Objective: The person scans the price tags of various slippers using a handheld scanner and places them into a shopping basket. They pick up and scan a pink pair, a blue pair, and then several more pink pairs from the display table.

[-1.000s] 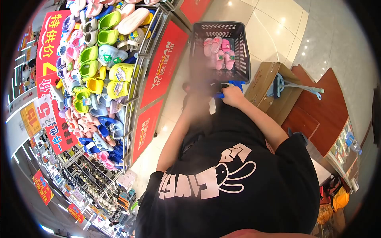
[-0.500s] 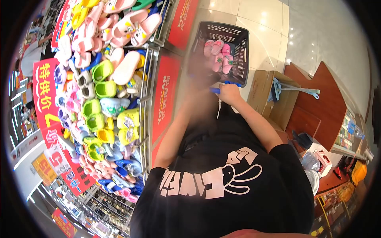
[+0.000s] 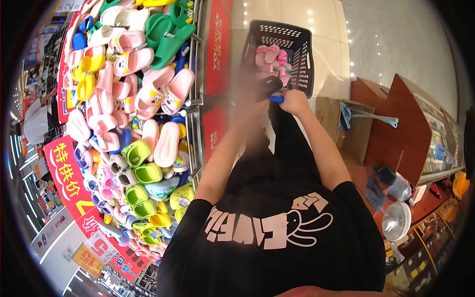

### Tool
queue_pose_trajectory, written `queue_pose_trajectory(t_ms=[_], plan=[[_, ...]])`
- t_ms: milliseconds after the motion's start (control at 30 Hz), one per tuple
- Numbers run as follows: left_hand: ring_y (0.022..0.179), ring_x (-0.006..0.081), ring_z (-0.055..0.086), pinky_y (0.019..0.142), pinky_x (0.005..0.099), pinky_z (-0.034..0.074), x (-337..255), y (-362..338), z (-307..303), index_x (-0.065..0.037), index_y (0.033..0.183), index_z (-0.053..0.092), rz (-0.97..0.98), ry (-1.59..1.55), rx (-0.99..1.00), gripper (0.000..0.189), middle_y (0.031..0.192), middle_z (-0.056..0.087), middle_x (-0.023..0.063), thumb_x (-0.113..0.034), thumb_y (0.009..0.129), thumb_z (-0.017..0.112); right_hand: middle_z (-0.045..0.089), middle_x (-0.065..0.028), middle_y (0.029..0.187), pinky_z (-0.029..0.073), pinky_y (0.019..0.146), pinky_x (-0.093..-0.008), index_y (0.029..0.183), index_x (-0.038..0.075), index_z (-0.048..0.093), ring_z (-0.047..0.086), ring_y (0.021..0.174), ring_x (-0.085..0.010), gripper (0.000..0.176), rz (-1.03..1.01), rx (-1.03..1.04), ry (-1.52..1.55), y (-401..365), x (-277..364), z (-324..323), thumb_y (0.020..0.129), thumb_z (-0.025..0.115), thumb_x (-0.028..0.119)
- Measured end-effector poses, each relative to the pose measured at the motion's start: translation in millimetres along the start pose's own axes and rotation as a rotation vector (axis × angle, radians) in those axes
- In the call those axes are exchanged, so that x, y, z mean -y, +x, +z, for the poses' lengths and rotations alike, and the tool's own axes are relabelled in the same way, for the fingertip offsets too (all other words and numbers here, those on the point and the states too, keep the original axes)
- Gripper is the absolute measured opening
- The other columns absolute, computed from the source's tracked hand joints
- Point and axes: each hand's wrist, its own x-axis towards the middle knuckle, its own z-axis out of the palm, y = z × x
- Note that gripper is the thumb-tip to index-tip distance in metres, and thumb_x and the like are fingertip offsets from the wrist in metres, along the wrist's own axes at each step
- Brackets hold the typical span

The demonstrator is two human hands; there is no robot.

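Heaped multicoloured foam clogs and slippers (image 3: 166, 143) lie at ten o'clock. The left hand (image 3: 257, 106), between twelve and one o'clock, is obscured by a blurred smear; its grip cannot be determined. A black perforated plastic basket (image 3: 303, 62) stands at one o'clock, containing pink slippers (image 3: 285, 73). On its six o'clock side, a blue bar-shaped handle (image 3: 276, 99) is clasped by the curled right hand (image 3: 295, 102). A brown cardboard box (image 3: 327, 116) stands at three o'clock.

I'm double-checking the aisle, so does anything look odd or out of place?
A hazy smear across the left hand looks odd, blurring it, perhaps from a dirty lens. The display shoes are jumbled, but no spill shows.
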Motion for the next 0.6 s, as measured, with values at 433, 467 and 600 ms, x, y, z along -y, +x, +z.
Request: queue_pose_trajectory(t_ms=[433,467,600], plan=[[0.095,0.0157,0.062,0.080,0.0316,0.050,-53.4,146.9,6.0,-0.006,0.126,0.054,0.538,0.146,-0.054,0.053,0.106,0.066,0.0060,-0.013,0.078,0.074,0.068,-0.0186,0.079,0.054,0.070,-0.0471,0.087,0.009,0.070,0.068,0.075,-0.0362,0.025,-0.086,0.023,0.008,143.4,-72.8,-82.1,0.068,0.059,0.021],[0.095,0.0198,0.064,0.080,0.0334,0.050,-60.2,157.4,10.1,-0.006,0.123,0.057,0.592,0.338,-0.179,0.051,0.107,0.066,0.0075,-0.016,0.076,0.075,0.069,-0.0187,0.080,0.055,0.070,-0.0470,0.088,0.009,0.070,0.068,0.075,-0.0361,0.025,-0.072,0.051,0.009,152.5,-76.7,-91.5,0.068,0.059,0.021],[0.098,0.0317,0.062,0.084,0.0408,0.049,-99.6,213.6,-0.2,-0.005,0.111,0.064,0.559,0.470,-0.261,0.044,0.108,0.064,0.0138,-0.027,0.074,0.074,0.069,-0.0190,0.084,0.054,0.071,-0.0465,0.088,0.008,0.070,0.068,0.077,-0.0355,0.026,-0.089,0.012,-0.013,194.2,-92.5,-113.9,0.068,0.059,0.020]])
